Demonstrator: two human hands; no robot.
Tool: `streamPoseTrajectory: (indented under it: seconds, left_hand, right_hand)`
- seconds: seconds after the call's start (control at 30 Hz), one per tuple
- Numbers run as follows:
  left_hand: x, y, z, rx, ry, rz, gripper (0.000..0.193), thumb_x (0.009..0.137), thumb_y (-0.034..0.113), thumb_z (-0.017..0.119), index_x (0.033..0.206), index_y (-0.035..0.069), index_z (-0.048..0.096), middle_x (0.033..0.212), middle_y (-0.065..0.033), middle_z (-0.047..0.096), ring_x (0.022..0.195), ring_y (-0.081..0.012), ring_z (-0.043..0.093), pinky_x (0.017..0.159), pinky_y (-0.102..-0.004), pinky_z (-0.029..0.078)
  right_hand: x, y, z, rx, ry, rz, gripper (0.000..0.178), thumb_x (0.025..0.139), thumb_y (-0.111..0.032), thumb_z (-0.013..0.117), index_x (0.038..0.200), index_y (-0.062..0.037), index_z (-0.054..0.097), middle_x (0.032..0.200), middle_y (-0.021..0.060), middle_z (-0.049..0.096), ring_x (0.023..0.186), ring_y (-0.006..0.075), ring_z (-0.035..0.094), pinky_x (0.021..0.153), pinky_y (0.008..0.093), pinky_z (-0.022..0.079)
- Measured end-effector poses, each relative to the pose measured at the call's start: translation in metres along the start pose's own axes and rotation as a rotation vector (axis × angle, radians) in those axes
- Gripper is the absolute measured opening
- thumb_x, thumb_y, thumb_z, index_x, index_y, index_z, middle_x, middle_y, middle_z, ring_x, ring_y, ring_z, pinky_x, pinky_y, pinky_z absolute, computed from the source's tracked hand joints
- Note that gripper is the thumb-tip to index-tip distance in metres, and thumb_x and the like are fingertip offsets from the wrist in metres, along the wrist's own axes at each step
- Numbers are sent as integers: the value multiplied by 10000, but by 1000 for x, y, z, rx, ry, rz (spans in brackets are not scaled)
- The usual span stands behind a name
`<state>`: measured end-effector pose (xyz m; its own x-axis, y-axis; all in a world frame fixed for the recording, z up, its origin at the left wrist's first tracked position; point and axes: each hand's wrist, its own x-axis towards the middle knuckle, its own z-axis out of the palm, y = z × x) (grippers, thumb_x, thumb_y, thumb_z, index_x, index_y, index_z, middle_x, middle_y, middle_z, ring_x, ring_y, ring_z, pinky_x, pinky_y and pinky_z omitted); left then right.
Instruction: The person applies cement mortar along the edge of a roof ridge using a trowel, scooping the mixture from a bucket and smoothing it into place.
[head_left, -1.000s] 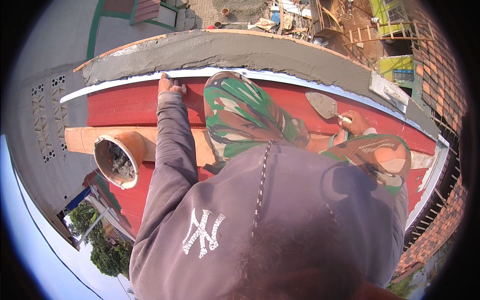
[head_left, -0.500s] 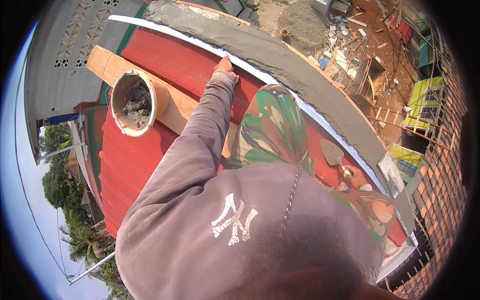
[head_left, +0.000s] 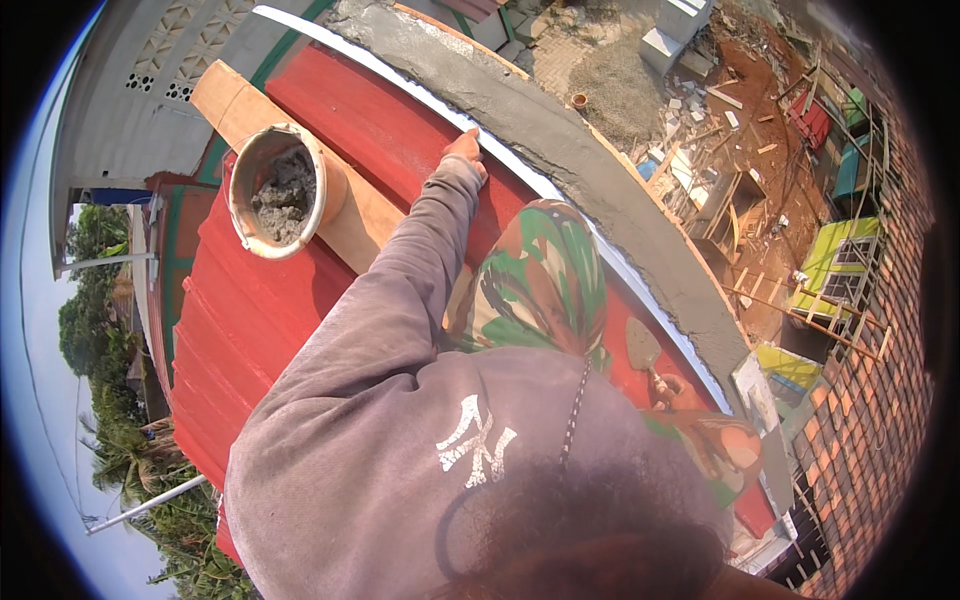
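My left arm reaches forward over the red metal roofing, and my left hand [head_left: 464, 152] rests at the white edge strip [head_left: 545, 185], its fingers curled against it. My right hand [head_left: 680, 392] is closed around the handle of a trowel [head_left: 642, 343], low on the right beside my knee. The trowel's blade points up and away, over the red sheet [head_left: 345, 95]. A pale bucket [head_left: 240, 190] of wet grey mortar [head_left: 285, 196] stands left of my left arm, by a wooden plank [head_left: 365, 225]. Beyond the strip runs a band of smoothed grey mortar [head_left: 600, 185].
My camouflage-clad knees [head_left: 540, 275] are bent near the edge. Past the mortar band, the ground lies far below, with a gravel heap [head_left: 615, 80], rubble and a wooden ladder [head_left: 800, 310]. Roof tiles [head_left: 850, 420] slope at the right; a grey wall [head_left: 130, 130] stands at the left.
The view has shifted slightly, so the ground and the right-hand roof sit differently in it. Both hands keep their places: the left at the edge strip, the right on the trowel.
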<state>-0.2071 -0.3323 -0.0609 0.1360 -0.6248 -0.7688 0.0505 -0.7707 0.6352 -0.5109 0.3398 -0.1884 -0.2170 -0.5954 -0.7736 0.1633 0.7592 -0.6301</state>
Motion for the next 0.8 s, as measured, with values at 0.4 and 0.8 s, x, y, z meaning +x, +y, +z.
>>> streamPoseTrajectory:
  seconds: [0.4, 0.8]
  left_hand:
    - [44, -2, -9, 77, -124, 11, 591, 1086, 512, 555, 1590, 224, 451, 1720, -7, 394, 1570, -274, 373, 1053, -728, 316]
    - [27, 4, -13, -73, -88, -40, 517, 1082, 483, 568, 1551, 273, 516, 1701, 41, 431, 1568, -230, 367, 1191, -676, 196]
  right_hand:
    - [6, 35, -17, -88, 200, 49, 375, 992, -123, 703, 1343, 8, 678, 1208, 110, 730, 1075, 201, 678, 932, 365, 544]
    - [1, 42, -14, -116, 255, 57, 466, 965, -158, 734, 1385, 27, 651, 1226, 163, 738, 1095, 248, 704, 930, 388, 562]
